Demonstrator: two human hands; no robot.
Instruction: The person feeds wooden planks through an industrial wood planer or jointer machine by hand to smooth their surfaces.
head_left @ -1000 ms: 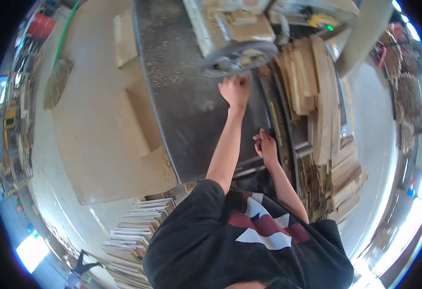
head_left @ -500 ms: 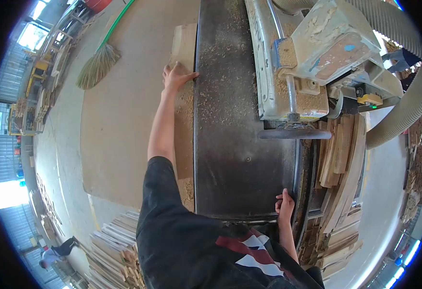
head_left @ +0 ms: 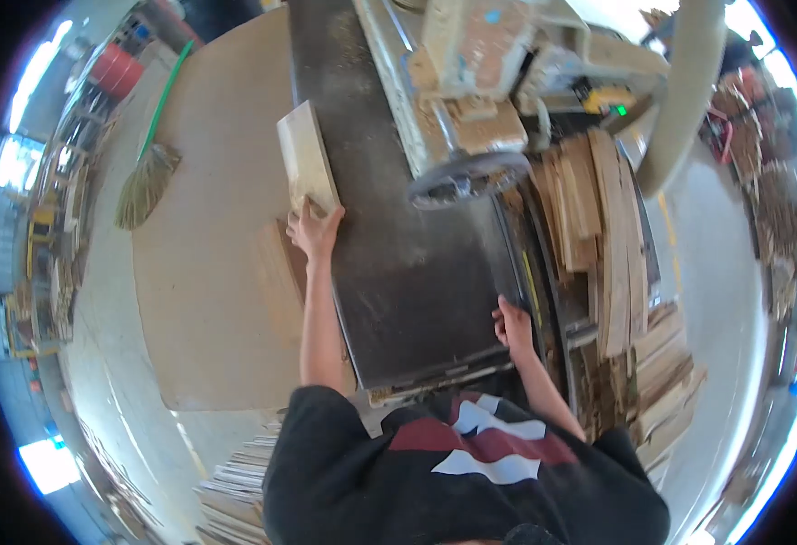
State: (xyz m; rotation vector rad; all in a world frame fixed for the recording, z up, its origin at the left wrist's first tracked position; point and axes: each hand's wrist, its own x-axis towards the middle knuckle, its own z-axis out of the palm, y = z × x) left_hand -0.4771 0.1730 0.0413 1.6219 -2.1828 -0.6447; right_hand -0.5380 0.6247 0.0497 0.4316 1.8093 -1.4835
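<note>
Held pale rectangular wooden board (head_left: 306,163) by its near end with left hand (head_left: 315,229); grip closed round that end, fingers curled over the top face, thumb hidden

Had the board lined up along the left edge of the dark sawdust-strewn steel machine table (head_left: 417,272), long axis running away from the body; couldn't tell whether it rested on the edge or hung clear of it

Clamped right hand (head_left: 513,324) on the table's right edge, close to the near corner; grip shut on that edge, nothing else in it

Had both arms stretched forward, hands well apart, with bare table top between them

Saw round dark handwheel (head_left: 468,177) at the near end of the beige dust-caked machine head (head_left: 471,82), beyond both hands, over the table's far half

Noted stack of rough wooden planks (head_left: 598,218) just right of the table, with pale round dust hose (head_left: 680,91) above it

Noted large flat tan sheet (head_left: 208,300) on the floor left of the table, under the left forearm; straw broom with green handle (head_left: 149,173) further left; pile of thin pale strips (head_left: 235,481) low left, near the body
</note>
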